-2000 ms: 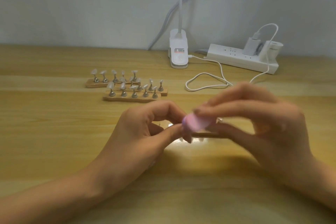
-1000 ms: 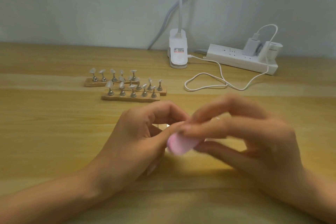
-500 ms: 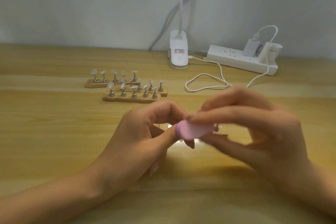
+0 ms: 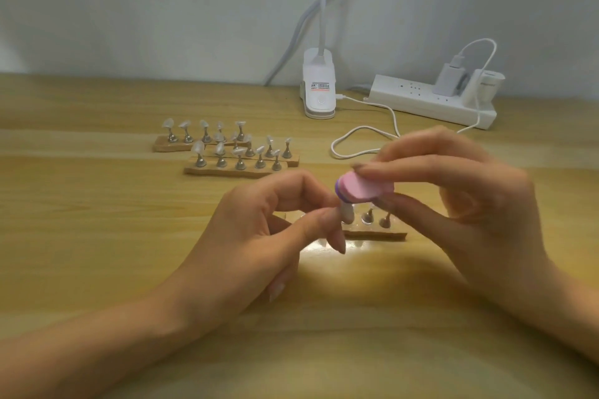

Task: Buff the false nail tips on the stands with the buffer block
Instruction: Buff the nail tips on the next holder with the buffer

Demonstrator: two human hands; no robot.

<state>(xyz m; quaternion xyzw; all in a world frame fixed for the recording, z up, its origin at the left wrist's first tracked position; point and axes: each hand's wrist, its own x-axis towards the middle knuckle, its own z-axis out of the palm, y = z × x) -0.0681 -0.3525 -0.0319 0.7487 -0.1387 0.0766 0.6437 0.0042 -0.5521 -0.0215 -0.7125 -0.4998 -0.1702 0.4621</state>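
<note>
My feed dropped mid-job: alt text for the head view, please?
Right hand holds a pink buffer on a nail tip that the left hand pinches, over the near stand. More stands sit behind, near a lamp base and power strip.

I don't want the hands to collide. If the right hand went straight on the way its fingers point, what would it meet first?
Probably the left hand, which pinches a nail tip just under the buffer block held by the right hand. Depth is unclear.
</note>
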